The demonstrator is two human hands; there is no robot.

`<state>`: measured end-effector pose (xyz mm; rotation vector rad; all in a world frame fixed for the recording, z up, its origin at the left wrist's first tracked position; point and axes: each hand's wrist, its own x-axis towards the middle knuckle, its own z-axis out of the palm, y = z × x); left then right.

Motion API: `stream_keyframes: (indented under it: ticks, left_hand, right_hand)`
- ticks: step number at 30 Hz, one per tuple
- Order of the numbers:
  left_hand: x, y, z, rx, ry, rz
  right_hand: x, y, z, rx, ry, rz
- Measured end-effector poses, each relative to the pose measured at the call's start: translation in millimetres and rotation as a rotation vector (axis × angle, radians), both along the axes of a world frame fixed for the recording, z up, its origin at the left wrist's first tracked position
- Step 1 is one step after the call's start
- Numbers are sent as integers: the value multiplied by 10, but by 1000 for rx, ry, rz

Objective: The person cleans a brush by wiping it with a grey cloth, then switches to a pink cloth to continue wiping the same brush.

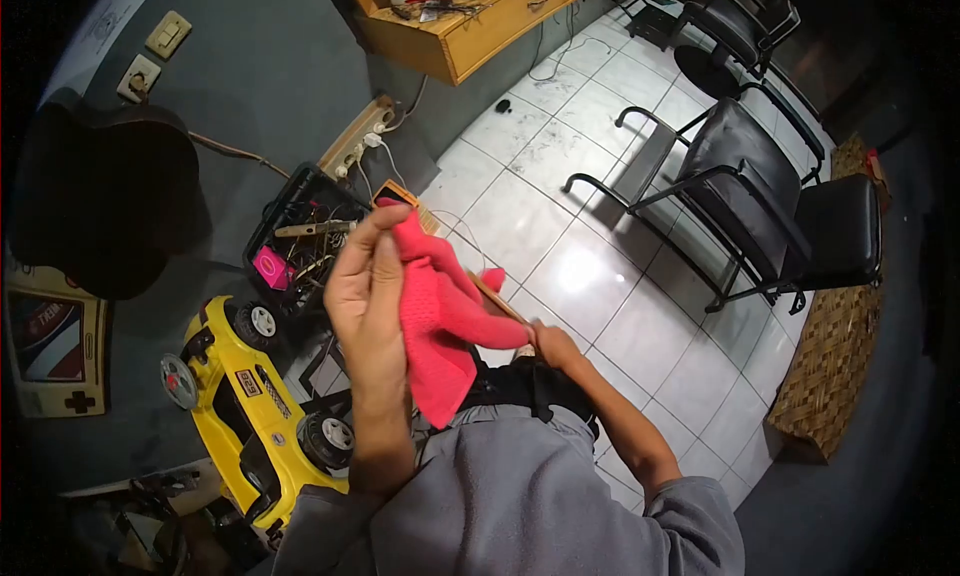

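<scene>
A pink cloth (pixel 436 321) with a fine textured weave hangs in folds in front of my body. My left hand (pixel 368 286) pinches its upper corner between thumb and fingers, palm turned toward the cloth. Lower and to the right, my right hand (pixel 556 346) is closed around the end of a thin wooden stick (pixel 494 296). The stick slants up and left behind the cloth, where its far part is hidden. One tip of the cloth reaches right to the fingers of my right hand.
An open black toolbox (pixel 285 208) with tools and cables stands by the wall, beside a yellow toy car (pixel 232 416). Black barber chairs (pixel 735 166) occupy the tiled floor (pixel 530 216) at right. A wooden drawer shelf (pixel 500 26) carries tools. A power strip (pixel 355 141) has plugged cords.
</scene>
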<state>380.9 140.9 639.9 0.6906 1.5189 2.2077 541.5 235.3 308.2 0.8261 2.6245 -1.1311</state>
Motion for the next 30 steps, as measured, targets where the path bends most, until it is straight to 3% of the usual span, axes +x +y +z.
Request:
stream_keyframes:
  ticks: [2,5,7,8,11,13,16,20,23,26,28,30]
  left_hand:
    - [-17,-51,26,58,-44,44]
    - [-18,-104,-12,-91,-54,-80]
    - [-61,-129,-249,-209,-196,-213]
    - [-104,-140,-477,-385,-120,-176]
    - [13,-74,-793,-552,-35,-218]
    - [74,-52,-830,-810,536,-191]
    - [39,21,-868,-925,741,-138]
    - [14,104,-767,-848,902,81]
    - [-114,57,-826,-877,859,44]
    - [-215,22,-906,-929,828,69]
    - [-235,38,-823,-986,758,-33]
    - [-249,69,-835,-906,823,-13]
  right_hand:
    - [372,31,-379,-49,-299,69]
    - [713,47,-782,-93,-435,-66]
    - [808,43,-833,-92,-380,-188]
    - [818,55,-856,-89,-384,-187]
    - [698,113,-849,-96,-317,-326]
    - [612,125,-770,-165,-238,-378]
    - [498,84,-755,-161,-32,-448]
    - [350,50,-430,-207,187,-477]
    - [242,51,-24,-286,183,-523]
    - [217,47,43,-334,181,-510]
    - [191,19,166,-342,176,-503]
    - [160,-10,291,-349,171,-494]
